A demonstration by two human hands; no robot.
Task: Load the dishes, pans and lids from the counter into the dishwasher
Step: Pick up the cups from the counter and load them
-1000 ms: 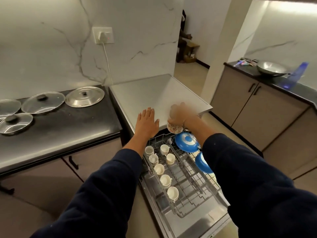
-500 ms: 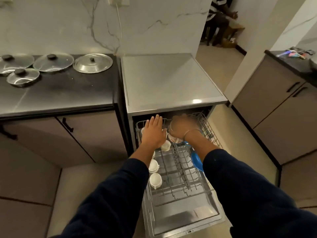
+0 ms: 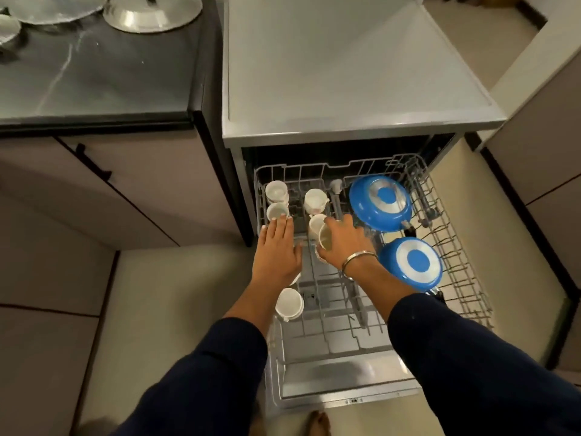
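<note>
The dishwasher's wire rack (image 3: 465, 278) is pulled out over the open door (image 3: 342, 382). Several white cups stand in its left rows, one at the back left (image 3: 276, 191) and one near the front (image 3: 289, 303). Two blue pans lie upside down on the right, one behind (image 3: 380, 202) and one nearer (image 3: 412, 262). My right hand (image 3: 342, 243) grips a white cup (image 3: 323, 237), tilted on its side, low over the rack's middle row. Flat with fingers apart, my left hand (image 3: 276, 250) rests on the rack's left side, covering a cup. Metal lids (image 3: 151, 12) remain on the dark counter (image 3: 94, 77).
The dishwasher's grey top (image 3: 345, 67) lies behind the rack. Beige cabinet doors with a black handle (image 3: 94, 162) stand to the left, more cabinets (image 3: 550, 152) to the right. My bare foot (image 3: 317, 424) shows on the floor below the door's front edge.
Both hands dropped from the dishwasher's top edge down into the rack, the right one carrying the cup. My view tilted downward, so the wall and most of the lids left the frame.
</note>
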